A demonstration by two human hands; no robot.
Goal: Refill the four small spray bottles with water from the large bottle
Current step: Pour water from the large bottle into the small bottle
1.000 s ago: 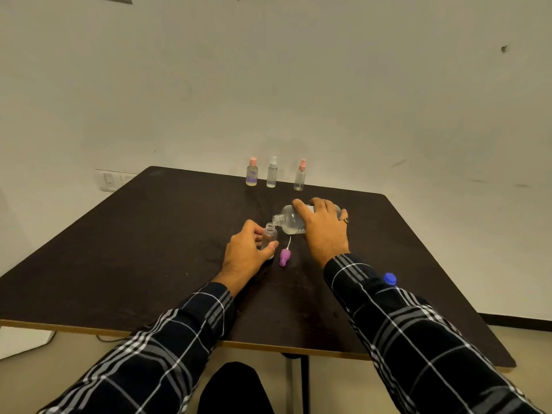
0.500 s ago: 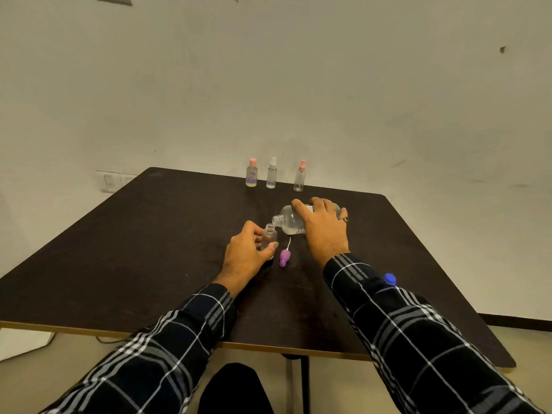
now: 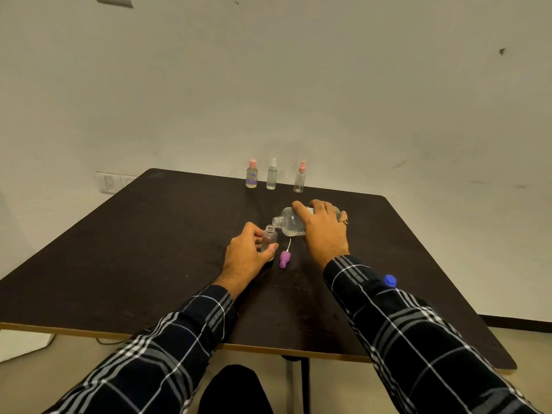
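Steadied the small open bottle (image 3: 269,238) upright on the desk (image 3: 149,249) with the left hand (image 3: 245,255), curled round its body. Gripped the large bottle (image 3: 289,225) from above with the right hand (image 3: 324,231), just right of the small open bottle and a little higher. Held its long axis nearly level, mouth turned left toward the small open bottle's neck, just beside and slightly above that neck, seemingly not yet over it. Could not make out any stream of water between the 2.

Judged the coming move to turn on that small gap: mouth to be brought left over the neck and tipped further down, a job for the right hand as the nearer 1, with the left only bracing.

Saw the purple spray top (image 3: 284,258) lying on the desk just right of the small open bottle and nearer, thin tube pointing away. Saw the blue cap (image 3: 390,280) well to the right of the small open bottle, beside the right sleeve. Saw 3 capped small bottles (image 3: 272,174) standing in a row well beyond the small open bottle.

Found almost nothing changed against 1 second earlier: same grips on both bottles, much the same tilt, mouth perhaps a touch lower. Found spray top, blue cap and the 3 far bottles unmoved.
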